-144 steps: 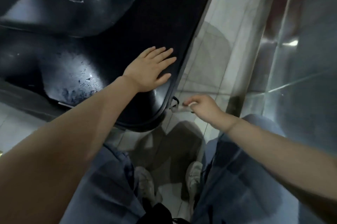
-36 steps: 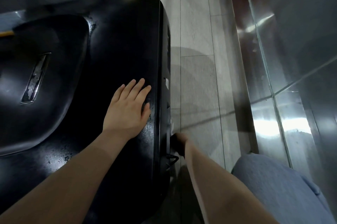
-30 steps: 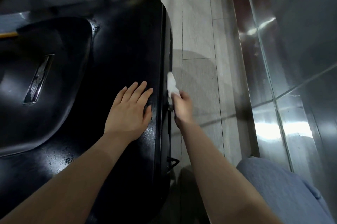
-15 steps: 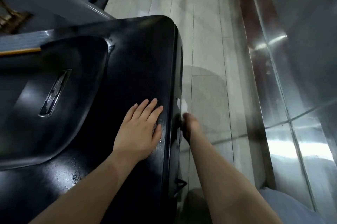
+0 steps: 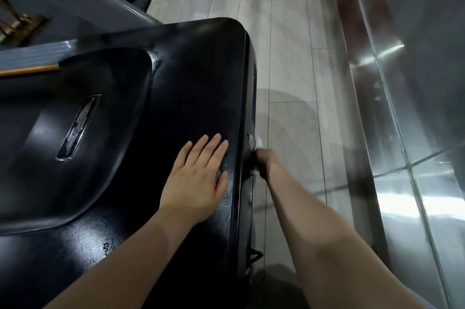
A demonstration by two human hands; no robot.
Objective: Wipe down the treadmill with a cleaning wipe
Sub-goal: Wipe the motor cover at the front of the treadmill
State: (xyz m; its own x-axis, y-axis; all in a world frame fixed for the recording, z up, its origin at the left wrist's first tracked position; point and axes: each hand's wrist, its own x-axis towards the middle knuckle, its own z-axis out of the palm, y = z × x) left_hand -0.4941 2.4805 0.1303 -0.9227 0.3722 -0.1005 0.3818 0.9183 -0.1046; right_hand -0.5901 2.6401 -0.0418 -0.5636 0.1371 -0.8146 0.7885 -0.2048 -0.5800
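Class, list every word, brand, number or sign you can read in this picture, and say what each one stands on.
None can be read.
Silver badge on the black treadmill cover: it seems to carry a mark or lettering, but it is too blurred to read.

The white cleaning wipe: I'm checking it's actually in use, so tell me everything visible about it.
The white cleaning wipe shows only as a small crumpled tuft, soft-looking, poking out above the right hand, which grips it. It is pressed against the vertical right side of the glossy black treadmill cover, just below its top edge. Most of it is hidden.
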